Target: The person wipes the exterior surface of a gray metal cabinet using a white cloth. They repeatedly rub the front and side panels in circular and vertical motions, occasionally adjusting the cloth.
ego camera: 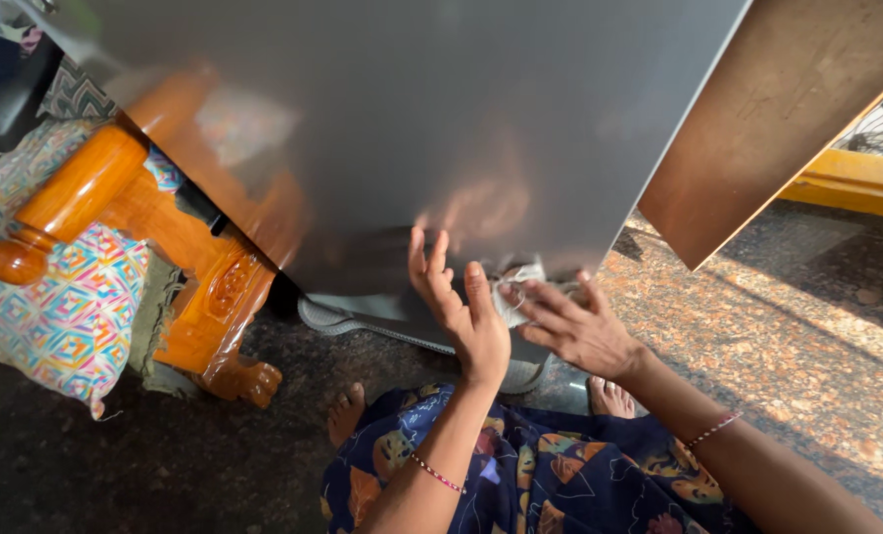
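Note:
A tall glossy grey appliance door (412, 119) stands in front of me and mirrors the room. My left hand (461, 311) rests flat against its lower edge, fingers spread. Just to the right, my right hand (575, 326) pinches a small white cloth (515, 287) against the bottom of the same grey surface. Both wrists wear thin bead bracelets. My bare feet and a dark blue flowered garment (520, 475) show below the hands.
A carved wooden sofa arm (75, 193) with a multicoloured patterned cushion (55, 307) stands at the left. A brown wooden panel (778, 119) leans at the upper right, with a yellow frame (857, 183) behind it. The floor is speckled dark granite (807, 336).

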